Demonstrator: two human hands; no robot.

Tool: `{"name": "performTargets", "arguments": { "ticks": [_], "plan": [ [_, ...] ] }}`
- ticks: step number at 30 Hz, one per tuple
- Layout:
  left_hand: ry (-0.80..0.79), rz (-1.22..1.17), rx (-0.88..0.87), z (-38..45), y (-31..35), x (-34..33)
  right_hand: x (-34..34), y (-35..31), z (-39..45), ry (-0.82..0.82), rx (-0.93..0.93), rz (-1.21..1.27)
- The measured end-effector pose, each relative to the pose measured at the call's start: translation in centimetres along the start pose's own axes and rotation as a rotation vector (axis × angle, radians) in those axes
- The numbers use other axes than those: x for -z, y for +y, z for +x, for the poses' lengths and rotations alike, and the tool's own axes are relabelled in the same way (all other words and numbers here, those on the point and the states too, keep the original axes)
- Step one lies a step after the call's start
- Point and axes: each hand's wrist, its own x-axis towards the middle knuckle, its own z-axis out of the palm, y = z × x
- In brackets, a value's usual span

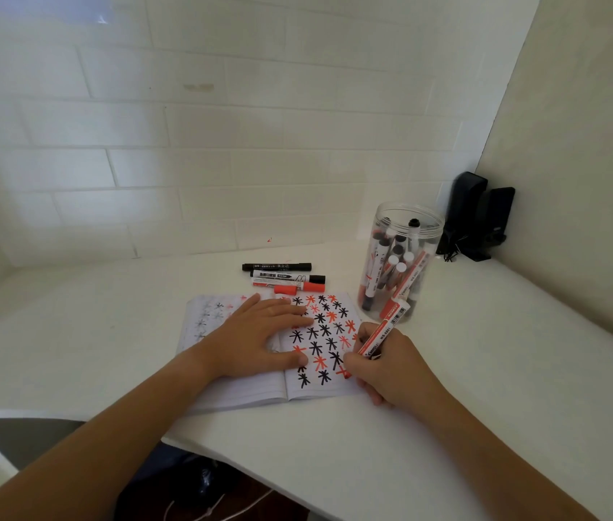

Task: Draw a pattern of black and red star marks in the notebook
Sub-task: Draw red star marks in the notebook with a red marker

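— Where's the notebook [260, 389]?
— Open on the desk [335, 445], right page full of black and red stars.
— Hands?
— Left hand [260, 336] flat on it, fingers straight. Right hand [391, 364] pinches a red marker [382, 330], tip on the page.

Open notebook [297, 389], star-marked right page

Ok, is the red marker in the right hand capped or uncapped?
Uncapped: the right hand holds the red marker tip-down on the notebook; a red cap lies apart.
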Motion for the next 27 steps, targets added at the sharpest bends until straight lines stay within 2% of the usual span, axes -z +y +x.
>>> {"name": "performTargets", "arguments": {
  "ticks": [7,20,27],
  "plan": [
    [-0.006,0.008,-0.002,-0.02,0.07,0.08,-0.08,-0.05,0.01,0.053,0.021,0.04],
    [-0.002,0.01,-0.008,0.0,0.0,0.06,0.07,-0.08,-0.02,0.025,-0.012,-0.018],
    [0.01,0.011,-0.013,-0.05,0.01,0.01,-0.06,0.26,0.22,0.068,-0.005,0.049]
  ]
}}
